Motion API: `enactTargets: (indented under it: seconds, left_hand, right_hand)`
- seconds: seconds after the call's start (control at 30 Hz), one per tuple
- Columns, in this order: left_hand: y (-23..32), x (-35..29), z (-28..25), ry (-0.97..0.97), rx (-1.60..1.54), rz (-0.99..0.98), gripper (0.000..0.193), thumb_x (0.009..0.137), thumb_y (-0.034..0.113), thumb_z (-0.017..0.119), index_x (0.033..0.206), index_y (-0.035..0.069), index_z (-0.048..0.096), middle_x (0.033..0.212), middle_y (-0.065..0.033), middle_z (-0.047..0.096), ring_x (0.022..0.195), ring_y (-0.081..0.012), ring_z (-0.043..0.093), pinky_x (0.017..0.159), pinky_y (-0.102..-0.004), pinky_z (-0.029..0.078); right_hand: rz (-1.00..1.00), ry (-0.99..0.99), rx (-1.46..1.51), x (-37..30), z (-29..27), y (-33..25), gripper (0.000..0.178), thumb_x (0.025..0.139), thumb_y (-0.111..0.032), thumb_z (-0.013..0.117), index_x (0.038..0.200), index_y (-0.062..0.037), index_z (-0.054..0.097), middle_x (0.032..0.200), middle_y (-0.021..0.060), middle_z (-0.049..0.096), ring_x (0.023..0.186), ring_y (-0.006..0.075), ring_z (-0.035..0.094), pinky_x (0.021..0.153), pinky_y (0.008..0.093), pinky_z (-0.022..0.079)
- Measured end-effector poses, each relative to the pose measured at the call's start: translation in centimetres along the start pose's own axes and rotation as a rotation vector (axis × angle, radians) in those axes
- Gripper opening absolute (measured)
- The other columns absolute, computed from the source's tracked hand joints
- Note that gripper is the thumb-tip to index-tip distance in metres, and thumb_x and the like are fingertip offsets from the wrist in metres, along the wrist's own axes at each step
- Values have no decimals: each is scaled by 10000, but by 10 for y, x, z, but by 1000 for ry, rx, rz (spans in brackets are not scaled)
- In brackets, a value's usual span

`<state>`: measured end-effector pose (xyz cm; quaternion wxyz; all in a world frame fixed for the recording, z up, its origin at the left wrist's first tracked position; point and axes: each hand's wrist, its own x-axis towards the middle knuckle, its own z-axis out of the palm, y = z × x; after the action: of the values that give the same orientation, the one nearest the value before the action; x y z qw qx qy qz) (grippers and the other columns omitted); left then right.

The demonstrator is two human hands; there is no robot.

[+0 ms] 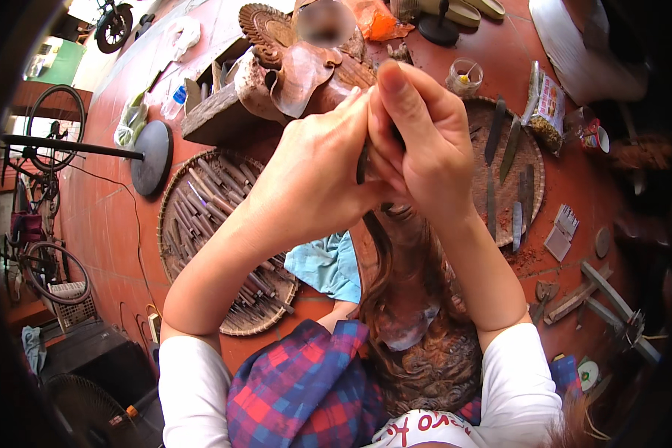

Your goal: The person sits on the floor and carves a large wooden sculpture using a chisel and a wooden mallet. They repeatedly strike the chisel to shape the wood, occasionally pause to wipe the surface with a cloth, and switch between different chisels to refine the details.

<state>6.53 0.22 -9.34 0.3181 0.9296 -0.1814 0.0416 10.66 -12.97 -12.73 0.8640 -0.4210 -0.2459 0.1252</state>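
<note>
A dark brown carved wooden statue (418, 261) with a polished surface lies lengthwise before me, from my lap to the far side. Above its middle, both hands are close together. My left hand (313, 172) has its fingers bent and pressed toward the right one. My right hand (429, 142) is curled closed, thumb uppermost. A dark sliver shows between the hands; what they grip is hidden. To the left, a round woven tray (235, 331) holds many wooden-handled carving tools (209, 194). A second woven tray (532, 153), on the right, carries several flat files (494, 131).
Plaid cloth (299, 381) covers my lap, beside a light blue cloth (325, 265). A wooden box (209, 119) and a round black stand base (153, 158) are at left. Rightward lie a bag of dried material (545, 112), a clear cup (465, 76) and wood pieces (579, 295).
</note>
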Motion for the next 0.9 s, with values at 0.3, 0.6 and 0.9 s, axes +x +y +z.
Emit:
enactTargets:
  seconds: [0.3,0.6,0.9]
  left_hand:
    - [-3,-3,3,27,-38,33,546,665,64,758,1141,20,494,812,-189,634,830,-416,637,695,-448,523]
    - [-4,-5,3,38,-78,56,282,702,50,701,958,-9,599,829,-172,648,812,-391,649,713,-392,524]
    - [-4,-6,5,82,-115,45,236,678,32,694,896,5,606,815,-176,646,793,-393,646,693,-405,527]
  right_hand:
    - [-94,-5,-118,-3,5,4,376,1038,-272,473,738,-46,502,549,-36,408,417,13,322,370,195,227]
    - [-69,56,-246,-4,16,0,355,1035,-264,482,748,-57,504,570,-51,412,445,10,336,382,193,251]
    - [34,60,-167,-5,9,-1,271,986,-177,589,774,-8,583,549,-16,474,520,25,422,454,235,336]
